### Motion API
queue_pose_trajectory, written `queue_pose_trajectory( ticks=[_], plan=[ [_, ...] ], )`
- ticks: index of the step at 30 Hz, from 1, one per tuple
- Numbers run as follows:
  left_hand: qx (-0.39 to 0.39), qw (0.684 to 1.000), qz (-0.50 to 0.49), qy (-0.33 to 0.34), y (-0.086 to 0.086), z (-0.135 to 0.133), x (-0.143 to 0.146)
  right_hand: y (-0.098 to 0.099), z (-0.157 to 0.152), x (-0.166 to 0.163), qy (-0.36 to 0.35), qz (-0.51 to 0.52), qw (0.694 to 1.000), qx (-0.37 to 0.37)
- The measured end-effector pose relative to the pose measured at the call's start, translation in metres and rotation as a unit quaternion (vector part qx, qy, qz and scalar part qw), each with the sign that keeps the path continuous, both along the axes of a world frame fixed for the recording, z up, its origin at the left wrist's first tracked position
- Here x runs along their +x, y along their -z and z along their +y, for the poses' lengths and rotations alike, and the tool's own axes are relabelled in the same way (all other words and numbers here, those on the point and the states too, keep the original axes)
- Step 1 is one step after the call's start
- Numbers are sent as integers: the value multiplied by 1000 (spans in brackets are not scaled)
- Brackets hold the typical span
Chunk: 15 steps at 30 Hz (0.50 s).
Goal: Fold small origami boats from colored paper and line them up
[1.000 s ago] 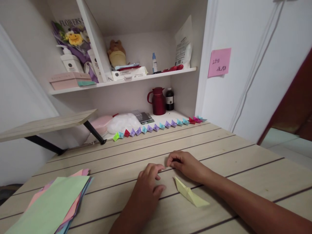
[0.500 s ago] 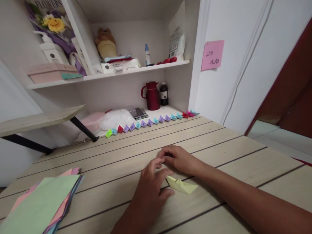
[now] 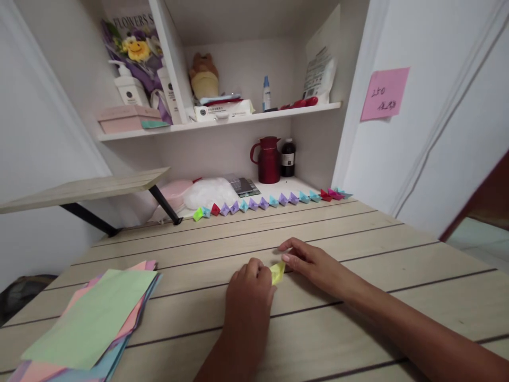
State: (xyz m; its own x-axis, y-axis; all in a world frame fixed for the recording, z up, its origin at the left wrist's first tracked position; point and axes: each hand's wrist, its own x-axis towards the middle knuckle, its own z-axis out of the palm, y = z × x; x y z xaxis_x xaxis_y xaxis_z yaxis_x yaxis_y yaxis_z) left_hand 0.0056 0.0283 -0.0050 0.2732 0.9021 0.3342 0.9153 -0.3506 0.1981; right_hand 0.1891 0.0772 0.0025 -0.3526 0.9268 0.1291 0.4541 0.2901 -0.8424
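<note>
Over the middle of the wooden tabletop, my left hand (image 3: 249, 289) is closed around the left part of a yellow folded paper boat (image 3: 278, 272). Its fingers cover that part, and only the right end of the boat shows. My right hand (image 3: 309, 261) is just right of the boat, thumb and index finger apart. The thumb is close to the boat's tip; whether they touch I cannot tell. Along the table's back edge runs a row of several small paper boats (image 3: 264, 203) in green, blue, red, purple and pink.
A stack of coloured paper sheets (image 3: 91, 318) lies at the left, light green on top. Behind it stands a small raised shelf (image 3: 87, 188) on black legs. A red jug (image 3: 269, 162) and a dark bottle (image 3: 288, 159) stand in the cabinet beyond the boats.
My left hand has closed on the yellow boat, which was lying loose between my forearms and is now farther from me. My right hand has drawn apart from the left. The view has turned leftward.
</note>
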Motion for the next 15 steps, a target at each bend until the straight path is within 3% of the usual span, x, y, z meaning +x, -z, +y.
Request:
queue_pose_trajectory(
  ticks=[6,11,15],
  plan=[
    [12,1000,24,-6,18,4,14,7,1,-2,47,-95,994,41],
    [-54,989,-135,23,9,1,3,7,2,-3,42,-114,990,69],
    [-123,958,-235,113,-3,2,-16,3,3,-2,28,-107,992,65]
  ],
)
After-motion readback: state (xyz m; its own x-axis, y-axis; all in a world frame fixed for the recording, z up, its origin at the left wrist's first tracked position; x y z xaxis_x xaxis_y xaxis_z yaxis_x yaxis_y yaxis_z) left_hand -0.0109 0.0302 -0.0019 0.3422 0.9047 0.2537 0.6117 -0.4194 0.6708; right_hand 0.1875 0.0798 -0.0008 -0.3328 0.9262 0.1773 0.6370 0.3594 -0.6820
